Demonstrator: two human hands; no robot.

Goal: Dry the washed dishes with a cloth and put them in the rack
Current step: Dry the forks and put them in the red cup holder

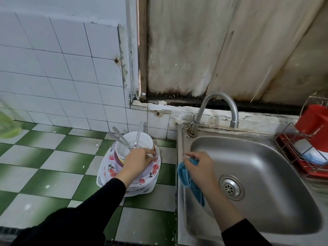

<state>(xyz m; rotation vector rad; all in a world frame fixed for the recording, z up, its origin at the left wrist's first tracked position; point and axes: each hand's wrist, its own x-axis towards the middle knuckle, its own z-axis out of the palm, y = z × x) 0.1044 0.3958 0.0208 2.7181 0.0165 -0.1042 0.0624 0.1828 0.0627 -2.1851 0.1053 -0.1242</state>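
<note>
A stack of washed dishes stands on the green-and-white tiled counter: flowered plates (108, 170) at the bottom, bowls on top, and a white bowl (142, 141) holding several spoons (119, 137). My left hand (137, 161) reaches over the stack and pinches the end of a piece of cutlery at the bowl's rim. My right hand (199, 168) holds a blue cloth (188, 178) over the left edge of the steel sink (266, 174). The red wire dish rack (291, 148) sits at the far right with white bowls in it.
A curved steel tap (220, 103) rises behind the sink. A red plastic container (316, 121) stands in the rack. A green object (7, 128) lies at the counter's far left. White tiled wall runs behind the counter.
</note>
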